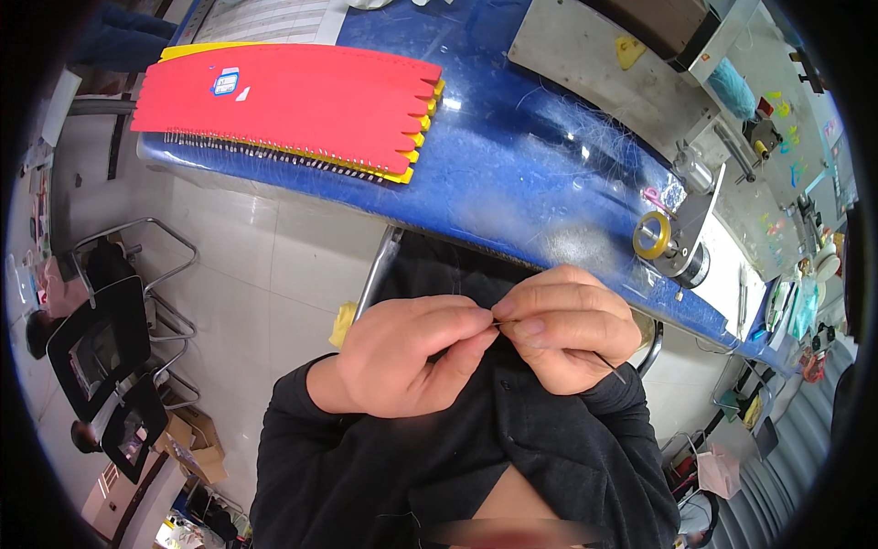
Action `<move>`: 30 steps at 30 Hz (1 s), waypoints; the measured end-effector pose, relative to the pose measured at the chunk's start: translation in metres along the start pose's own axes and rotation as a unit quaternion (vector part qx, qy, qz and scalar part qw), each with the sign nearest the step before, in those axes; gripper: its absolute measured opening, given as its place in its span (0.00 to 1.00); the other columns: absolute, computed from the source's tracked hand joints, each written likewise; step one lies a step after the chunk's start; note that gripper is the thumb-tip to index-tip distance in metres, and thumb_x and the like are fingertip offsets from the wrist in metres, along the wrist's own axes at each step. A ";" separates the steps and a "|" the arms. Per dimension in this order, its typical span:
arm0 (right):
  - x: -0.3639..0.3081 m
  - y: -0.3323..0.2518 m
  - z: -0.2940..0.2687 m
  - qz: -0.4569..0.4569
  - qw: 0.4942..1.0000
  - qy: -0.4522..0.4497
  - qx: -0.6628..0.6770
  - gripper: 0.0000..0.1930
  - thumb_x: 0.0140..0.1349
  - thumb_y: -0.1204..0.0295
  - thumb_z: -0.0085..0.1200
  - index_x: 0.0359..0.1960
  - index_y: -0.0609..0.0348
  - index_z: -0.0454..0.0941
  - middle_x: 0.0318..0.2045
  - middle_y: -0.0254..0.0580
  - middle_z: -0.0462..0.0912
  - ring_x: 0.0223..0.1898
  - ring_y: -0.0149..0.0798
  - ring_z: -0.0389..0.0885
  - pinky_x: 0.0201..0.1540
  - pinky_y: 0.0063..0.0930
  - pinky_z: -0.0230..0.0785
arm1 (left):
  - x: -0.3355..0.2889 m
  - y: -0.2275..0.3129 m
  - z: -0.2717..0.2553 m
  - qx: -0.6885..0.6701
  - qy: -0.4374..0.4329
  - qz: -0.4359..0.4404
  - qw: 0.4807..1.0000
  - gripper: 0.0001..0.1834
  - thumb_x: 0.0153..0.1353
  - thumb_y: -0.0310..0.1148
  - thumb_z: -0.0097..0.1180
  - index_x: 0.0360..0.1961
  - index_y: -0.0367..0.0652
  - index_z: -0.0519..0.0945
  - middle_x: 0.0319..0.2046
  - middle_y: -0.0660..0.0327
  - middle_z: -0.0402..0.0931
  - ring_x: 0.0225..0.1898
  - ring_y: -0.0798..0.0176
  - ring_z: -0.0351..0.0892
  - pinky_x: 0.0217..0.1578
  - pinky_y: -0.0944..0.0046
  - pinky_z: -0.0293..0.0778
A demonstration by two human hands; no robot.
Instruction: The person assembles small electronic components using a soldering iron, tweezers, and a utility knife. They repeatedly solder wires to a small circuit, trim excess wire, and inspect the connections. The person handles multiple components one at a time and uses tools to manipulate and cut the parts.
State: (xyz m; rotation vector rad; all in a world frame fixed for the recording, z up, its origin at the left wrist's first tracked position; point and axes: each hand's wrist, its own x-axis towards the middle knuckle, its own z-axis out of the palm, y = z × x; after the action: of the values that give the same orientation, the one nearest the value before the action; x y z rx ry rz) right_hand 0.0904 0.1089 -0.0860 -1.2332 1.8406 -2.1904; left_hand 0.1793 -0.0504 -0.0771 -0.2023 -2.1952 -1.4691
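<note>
Both hands meet in front of my chest, fingertips almost touching. My left hand (407, 357) pinches thumb against forefinger at one end of a thin, dark, wire-like piece. My right hand (572, 329) has its fingers curled round the same thin dark piece (610, 368), whose other end sticks out below the palm towards the right sleeve. Most of its length is hidden by the fingers, so I cannot tell exactly what it is.
A blue-topped table (494, 174) lies ahead. On its left rests a stack of red and yellow notched boards (302, 105) with a row of small dark-and-silver pieces along the near edge. A machine with a yellow-rimmed wheel (652, 236) stands at right. Black chairs (101, 334) are at left.
</note>
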 end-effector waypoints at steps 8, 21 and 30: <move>-0.003 -0.002 0.001 0.029 0.999 0.024 -0.013 0.14 0.46 0.90 0.64 0.36 0.68 0.83 0.30 0.49 0.86 0.29 0.43 0.85 0.32 0.28 0.78 | -0.003 0.001 0.008 -0.027 0.028 -0.055 0.998 0.11 0.53 0.17 0.66 0.38 0.31 0.80 0.28 0.52 0.83 0.24 0.57 0.84 0.24 0.67 0.78; 0.012 -0.007 -0.007 0.074 0.995 -0.024 -0.060 0.15 0.47 0.93 0.60 0.37 0.66 0.84 0.35 0.47 0.86 0.31 0.39 0.83 0.32 0.26 0.74 | -0.001 0.007 -0.010 -0.290 -0.036 -0.322 0.901 0.03 0.66 0.21 0.59 0.40 0.32 0.79 0.28 0.59 0.81 0.25 0.73 0.80 0.24 0.75 0.74; 0.022 -0.002 0.004 0.024 0.992 -0.092 -0.084 0.21 0.40 0.96 0.56 0.37 0.65 0.83 0.33 0.46 0.83 0.32 0.45 0.82 0.36 0.32 0.75 | 0.003 -0.001 -0.031 -0.436 -0.069 -0.409 0.799 0.06 0.71 0.25 0.54 0.43 0.32 0.78 0.30 0.57 0.81 0.25 0.72 0.81 0.23 0.74 0.75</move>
State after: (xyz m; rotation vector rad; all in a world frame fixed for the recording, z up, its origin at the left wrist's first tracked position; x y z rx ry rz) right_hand 0.0785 0.0958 -0.0732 -1.3515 1.9883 -1.8591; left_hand 0.1858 -0.0794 -0.0670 0.4283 -1.5421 -2.9639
